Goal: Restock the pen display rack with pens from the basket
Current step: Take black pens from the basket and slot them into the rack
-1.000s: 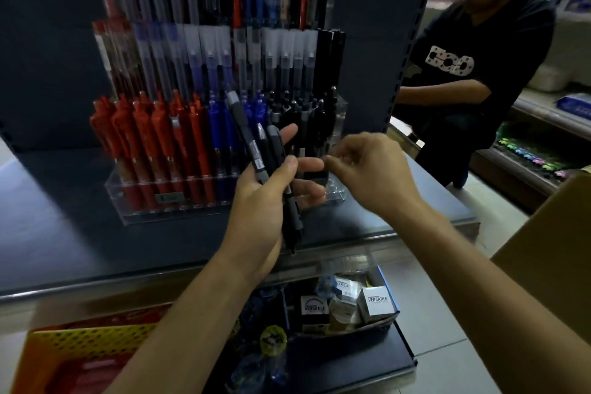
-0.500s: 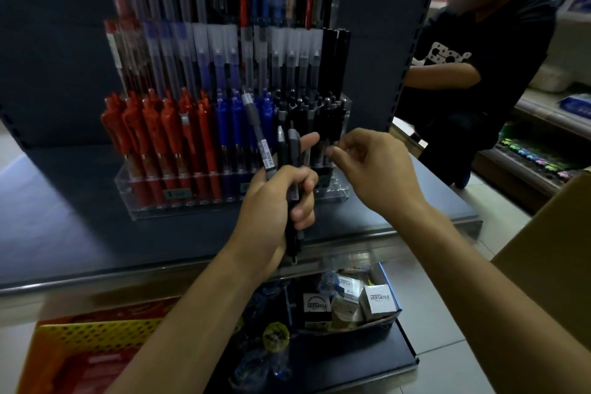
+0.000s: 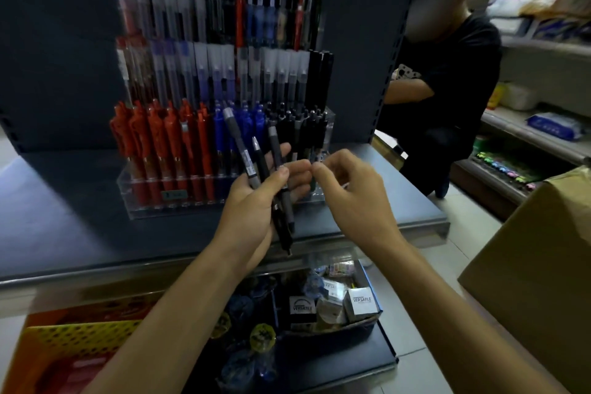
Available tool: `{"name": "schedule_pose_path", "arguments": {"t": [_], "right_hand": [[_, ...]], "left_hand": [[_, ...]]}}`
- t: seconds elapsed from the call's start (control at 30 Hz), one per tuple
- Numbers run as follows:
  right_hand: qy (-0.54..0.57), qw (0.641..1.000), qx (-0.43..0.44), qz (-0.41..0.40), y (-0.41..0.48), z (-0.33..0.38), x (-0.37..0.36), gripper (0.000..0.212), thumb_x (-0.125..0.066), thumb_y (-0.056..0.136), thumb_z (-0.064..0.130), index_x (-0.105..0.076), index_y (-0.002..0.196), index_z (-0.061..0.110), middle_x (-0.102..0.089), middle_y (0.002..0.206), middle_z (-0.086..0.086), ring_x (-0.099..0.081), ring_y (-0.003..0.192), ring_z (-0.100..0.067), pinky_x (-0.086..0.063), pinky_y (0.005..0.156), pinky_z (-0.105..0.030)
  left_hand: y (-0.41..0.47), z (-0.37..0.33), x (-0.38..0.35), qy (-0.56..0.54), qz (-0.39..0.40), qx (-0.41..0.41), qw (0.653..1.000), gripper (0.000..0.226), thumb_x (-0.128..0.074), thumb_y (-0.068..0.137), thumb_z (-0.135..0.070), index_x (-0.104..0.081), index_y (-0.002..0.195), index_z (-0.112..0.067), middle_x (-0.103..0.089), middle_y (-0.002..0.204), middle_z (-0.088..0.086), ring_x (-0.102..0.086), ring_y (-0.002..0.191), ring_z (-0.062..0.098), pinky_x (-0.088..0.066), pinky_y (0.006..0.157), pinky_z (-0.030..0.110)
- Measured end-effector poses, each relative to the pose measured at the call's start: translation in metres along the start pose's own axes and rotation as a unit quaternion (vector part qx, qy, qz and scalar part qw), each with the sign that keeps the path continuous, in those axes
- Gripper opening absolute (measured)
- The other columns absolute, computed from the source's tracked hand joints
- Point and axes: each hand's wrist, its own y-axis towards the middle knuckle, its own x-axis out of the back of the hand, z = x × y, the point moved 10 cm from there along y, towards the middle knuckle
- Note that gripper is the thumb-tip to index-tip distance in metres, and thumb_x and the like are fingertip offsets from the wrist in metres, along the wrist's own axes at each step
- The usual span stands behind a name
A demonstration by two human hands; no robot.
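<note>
A clear tiered pen display rack (image 3: 140, 198) stands on the dark shelf, filled with red, blue and black pens in rows. My left hand (image 3: 256, 205) holds three black pens (image 3: 262, 166) fanned upright in front of the rack's lower black row. My right hand (image 3: 351, 198) is just to the right, its thumb and fingers curled together and almost touching the left fingertips; I see nothing in it. The yellow and orange basket (image 3: 64, 345) sits low at the bottom left, below the shelf.
The shelf's metal front edge (image 3: 96, 269) runs across below my hands. A lower shelf holds small boxes (image 3: 359, 299) and packets. A cardboard box (image 3: 537, 265) stands at right. A person in a black shirt (image 3: 447, 83) crouches behind the rack's right side.
My left hand has lifted slightly and spread the three pens apart. My right hand stays close to the left fingertips, its fingers pinched nearer to them.
</note>
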Motion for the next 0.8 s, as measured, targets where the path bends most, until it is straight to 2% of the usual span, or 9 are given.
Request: {"name": "schedule_pose_path", "arguments": {"t": [0.1, 0.17, 0.27, 0.37, 0.43, 0.57, 0.7, 0.8], "right_hand": [[0.027, 0.993, 0.039, 0.104, -0.022, 0.027, -0.015, 0.013, -0.061, 0.094, 0.024, -0.067, 0.084, 0.018, -0.063, 0.068, 0.010, -0.055, 0.062, -0.004, -0.041, 0.056, -0.015], [0.017, 0.991, 0.049, 0.127, -0.032, 0.033, -0.019, 0.004, -0.065, 0.092, 0.020, -0.065, 0.088, 0.019, -0.064, 0.072, 0.009, -0.058, 0.067, -0.010, -0.047, 0.060, -0.022], [-0.005, 0.993, 0.038, 0.107, -0.040, 0.030, -0.014, 0.005, -0.067, 0.090, 0.020, -0.063, 0.093, 0.020, -0.064, 0.077, 0.005, -0.057, 0.070, -0.013, -0.049, 0.064, -0.028], [0.008, 0.993, 0.023, 0.119, -0.048, 0.029, -0.013, 0.007, -0.069, 0.089, 0.025, -0.066, 0.094, 0.019, -0.065, 0.075, 0.005, -0.059, 0.067, -0.012, -0.050, 0.063, -0.028], [0.018, 0.991, 0.015, 0.130, -0.055, 0.028, -0.015, 0.010, -0.069, 0.089, 0.027, -0.066, 0.093, 0.019, -0.065, 0.074, 0.002, -0.059, 0.066, -0.014, -0.051, 0.063, -0.031], [0.034, 0.991, 0.008, 0.126, -0.064, 0.029, -0.013, 0.011, -0.067, 0.091, 0.025, -0.063, 0.090, 0.015, -0.065, 0.073, -0.004, -0.061, 0.065, -0.020, -0.053, 0.062, -0.041], [0.037, 0.990, -0.007, 0.133, -0.065, 0.027, -0.015, 0.008, -0.064, 0.091, 0.023, -0.063, 0.091, 0.015, -0.068, 0.077, -0.003, -0.066, 0.069, -0.022, -0.055, 0.066, -0.046], [0.054, 0.991, -0.018, 0.122, -0.060, 0.025, -0.010, 0.005, -0.061, 0.089, 0.020, -0.065, 0.092, 0.020, -0.070, 0.077, 0.000, -0.069, 0.072, -0.020, -0.057, 0.068, -0.047]], "left_hand": [[-0.007, -0.002, -0.004, -0.009, 0.014, 0.002, 1.000, 0.032, -0.042, 0.101, -0.010, -0.055, 0.129, -0.013, -0.071, 0.115, 0.000, -0.066, 0.108, 0.011, -0.054, 0.091, 0.026], [-0.012, -0.002, -0.006, -0.033, 0.020, 0.014, 0.999, 0.032, -0.041, 0.101, -0.010, -0.055, 0.130, -0.012, -0.070, 0.118, -0.001, -0.066, 0.109, 0.010, -0.055, 0.088, 0.025], [-0.020, 0.000, -0.012, -0.077, 0.043, 0.034, 0.996, 0.032, -0.038, 0.102, -0.010, -0.055, 0.128, -0.012, -0.069, 0.120, -0.001, -0.065, 0.111, 0.014, -0.057, 0.083, 0.027], [-0.028, 0.003, -0.021, -0.072, 0.081, 0.049, 0.993, 0.032, -0.038, 0.101, -0.012, -0.057, 0.127, -0.017, -0.067, 0.124, -0.001, -0.062, 0.117, 0.017, -0.053, 0.094, 0.038], [-0.034, 0.006, -0.024, -0.047, 0.102, 0.052, 0.992, 0.033, -0.038, 0.101, -0.012, -0.058, 0.125, -0.021, -0.067, 0.125, -0.002, -0.061, 0.118, 0.016, -0.052, 0.094, 0.036], [-0.041, 0.009, -0.027, -0.035, 0.125, 0.058, 0.990, 0.033, -0.039, 0.101, -0.013, -0.058, 0.126, -0.022, -0.065, 0.128, -0.002, -0.062, 0.117, 0.016, -0.056, 0.081, 0.030], [-0.044, 0.008, -0.026, -0.041, 0.101, 0.055, 0.993, 0.032, -0.036, 0.102, -0.017, -0.064, 0.117, -0.021, -0.069, 0.120, -0.002, -0.068, 0.107, 0.016, -0.057, 0.073, 0.027], [-0.038, 0.009, -0.014, -0.014, 0.058, 0.053, 0.997, 0.031, -0.037, 0.102, -0.023, -0.059, 0.124, -0.018, -0.070, 0.118, 0.000, -0.068, 0.106, 0.017, -0.059, 0.073, 0.033]]}}
